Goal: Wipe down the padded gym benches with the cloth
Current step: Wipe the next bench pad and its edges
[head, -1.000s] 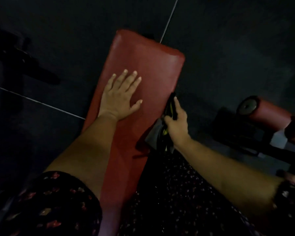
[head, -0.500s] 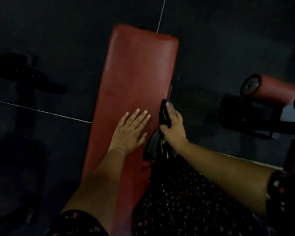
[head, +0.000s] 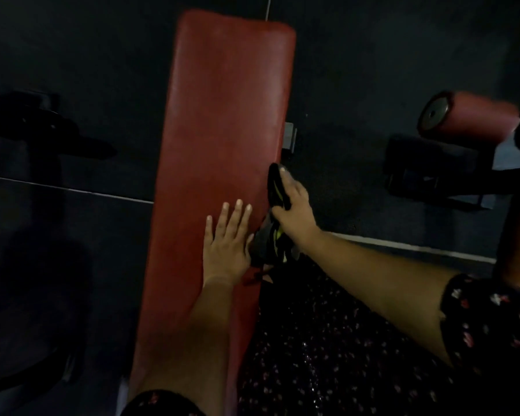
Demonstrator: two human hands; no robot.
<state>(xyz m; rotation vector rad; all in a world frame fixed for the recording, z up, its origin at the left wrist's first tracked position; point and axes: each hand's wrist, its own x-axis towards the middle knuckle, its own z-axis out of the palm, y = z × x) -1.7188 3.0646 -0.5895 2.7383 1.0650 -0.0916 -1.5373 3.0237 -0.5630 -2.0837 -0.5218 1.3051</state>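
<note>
The fingers of the left hand are straight and a little apart. They lie flat on the red padded bench, palm down, and hold nothing. The thumb points to the right, just beside the cloth. It is too dark to tell if the two touch.

The fingers of the right hand are curled round the cloth and grip it. The cloth is dark with small yellow-green bits. It sits at the right edge of the bench, near the person's end. One part sticks out past the fingertips. A bigger, greyer bunch hangs out behind the thumb, between the two hands.

Both arms are bare up to short sleeves. The sleeves are dark with small red and white flowers. The person's clothes to the right of the bench are dark with the same kind of spots.

The bench is long and runs away from the person. Its far end has round corners. A small grey metal piece sticks out at its right side, a little past the cloth.

The floor is dark, with thin pale lines across it. On the right, well apart from the bench, is a red padded roll with a round dark end. A dark frame stands under it. On the left is a black machine, too dim to make out.
</note>
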